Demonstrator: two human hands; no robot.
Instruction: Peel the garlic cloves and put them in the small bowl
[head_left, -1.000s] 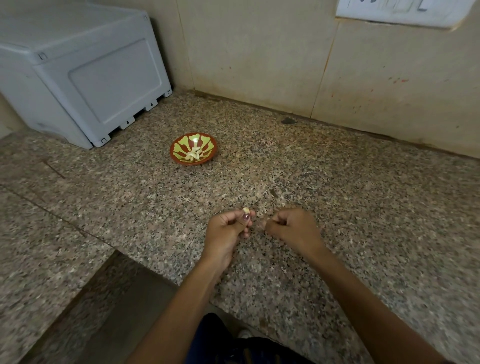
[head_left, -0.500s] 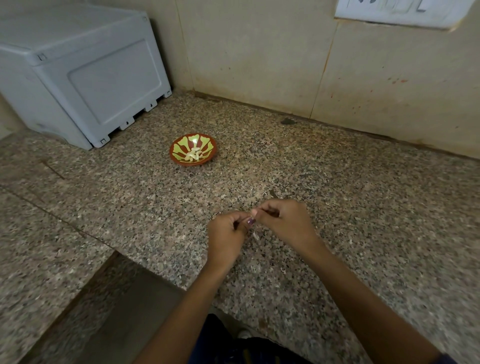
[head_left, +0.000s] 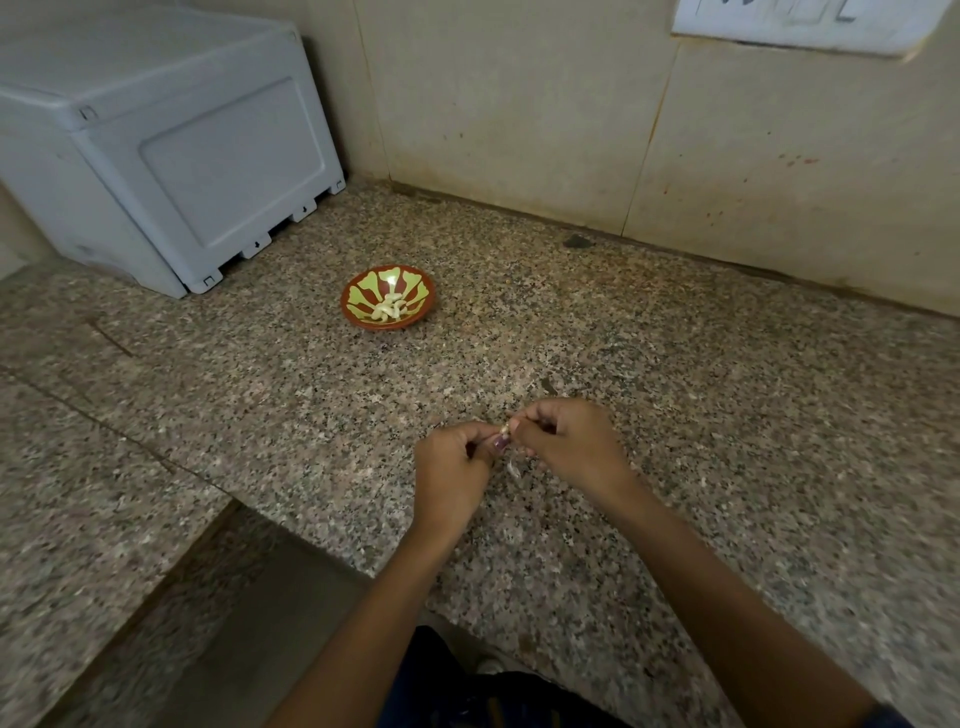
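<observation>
A: nearest first?
B: both forearms come in from the bottom edge over the speckled granite table (head_left: 727, 415); dark clothing visible below between them.
A: hands?
B: left hand (head_left: 454, 462) and right hand (head_left: 566, 441) meet just above the table, fingers curled; both pinch one garlic clove (head_left: 504, 429) between their fingertips; only a small pale bit of the clove shows, so how much skin is left I cannot tell.
A: anything under them?
B: a pale scrap of peel (head_left: 513, 468) lies on the table just below the hands; touching either hand or not, cannot tell.
A: the bowl?
B: small bowl (head_left: 387, 297), red-brown with yellow-green pattern, stands upright on the table, well apart from the hands, further back and to the left; a heap of peeled cloves (head_left: 389, 307) sits in its bottom.
A: behind that?
B: grey plastic box (head_left: 171, 156) in the far-left corner against the wall; beige wall tiles (head_left: 519, 104) along the back; a white switch plate (head_left: 800, 21) top right, cut off by the frame.
</observation>
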